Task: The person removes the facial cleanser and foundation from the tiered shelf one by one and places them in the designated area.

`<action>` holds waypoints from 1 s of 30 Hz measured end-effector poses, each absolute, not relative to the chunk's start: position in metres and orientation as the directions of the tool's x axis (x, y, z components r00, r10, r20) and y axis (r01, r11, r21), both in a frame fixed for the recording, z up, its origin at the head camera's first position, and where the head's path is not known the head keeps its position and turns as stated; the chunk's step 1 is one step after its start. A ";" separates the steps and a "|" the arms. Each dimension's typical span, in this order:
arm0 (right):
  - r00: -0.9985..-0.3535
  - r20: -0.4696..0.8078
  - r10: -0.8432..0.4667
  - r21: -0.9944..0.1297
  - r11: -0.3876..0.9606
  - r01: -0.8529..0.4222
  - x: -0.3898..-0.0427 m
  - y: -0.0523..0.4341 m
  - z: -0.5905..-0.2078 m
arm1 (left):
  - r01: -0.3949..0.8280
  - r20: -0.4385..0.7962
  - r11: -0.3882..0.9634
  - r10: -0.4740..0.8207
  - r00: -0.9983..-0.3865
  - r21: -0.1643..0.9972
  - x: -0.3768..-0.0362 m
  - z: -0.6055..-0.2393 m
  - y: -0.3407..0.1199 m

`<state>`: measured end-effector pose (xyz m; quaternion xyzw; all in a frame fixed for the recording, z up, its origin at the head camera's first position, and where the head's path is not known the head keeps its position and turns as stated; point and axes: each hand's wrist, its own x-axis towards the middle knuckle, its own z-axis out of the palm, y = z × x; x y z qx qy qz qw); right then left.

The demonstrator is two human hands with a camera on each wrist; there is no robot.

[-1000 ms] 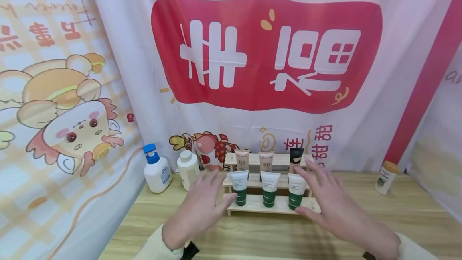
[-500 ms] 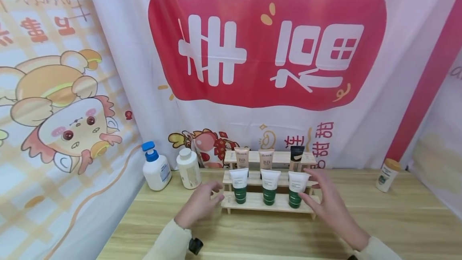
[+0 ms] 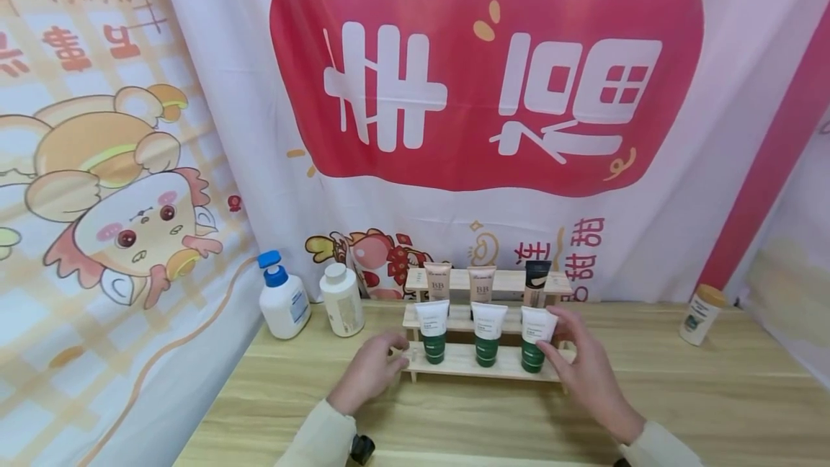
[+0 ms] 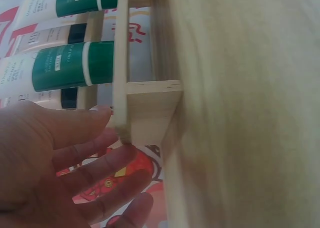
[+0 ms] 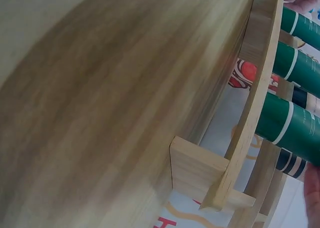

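— Both hands sit at the wooden rack [image 3: 483, 366] on the table [image 3: 454, 424]: left hand [image 3: 371, 373] at its left end, fingers loosely spread; right hand [image 3: 580, 366] curled round the right end.

— Uneven pushing could topple the upright tubes [image 3: 489, 334].

— Only the left wrist view shows fingertips [image 4: 102, 112] touching the rack's edge [image 4: 120, 77].

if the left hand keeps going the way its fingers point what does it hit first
Probably the wooden rack: the left hand already has fingertips at its left end, below the leftmost green tube. Depth is hard to judge.
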<state>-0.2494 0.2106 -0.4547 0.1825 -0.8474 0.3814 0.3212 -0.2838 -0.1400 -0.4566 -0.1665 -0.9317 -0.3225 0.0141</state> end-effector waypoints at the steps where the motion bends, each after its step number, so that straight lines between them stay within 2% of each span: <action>1: -0.725 0.686 -0.064 -0.527 0.643 -0.556 -0.249 0.211 -0.454 | 0.313 0.129 0.739 0.297 -0.946 0.596 -0.284 -0.457 -0.139; 7: -0.694 0.718 -0.054 -0.495 0.660 -0.564 -0.238 0.223 -0.441 | 0.295 0.128 0.750 0.274 -0.953 0.592 -0.283 -0.462 -0.139; 12: -0.685 0.728 -0.024 -0.460 0.723 -0.515 -0.238 0.258 -0.421 | 0.299 0.138 0.755 0.270 -0.953 0.584 -0.284 -0.463 -0.141; 15: -0.734 0.679 0.021 -0.493 0.754 -0.434 -0.248 0.282 -0.414 | 0.305 0.147 0.758 0.271 -0.951 0.576 -0.285 -0.464 -0.141; 18: -0.813 0.580 0.051 -0.543 0.769 -0.338 -0.264 0.302 -0.413 | 0.306 0.149 0.760 0.271 -0.951 0.573 -0.285 -0.463 -0.141; 23: -0.913 0.406 0.032 -0.600 0.763 -0.240 -0.298 0.324 -0.422 | 0.305 0.142 0.764 0.274 -0.951 0.568 -0.286 -0.461 -0.138; 30: -0.970 0.232 -0.072 -0.624 0.754 -0.205 -0.336 0.329 -0.439 | 0.279 0.108 0.767 0.267 -0.958 0.578 -0.286 -0.457 -0.135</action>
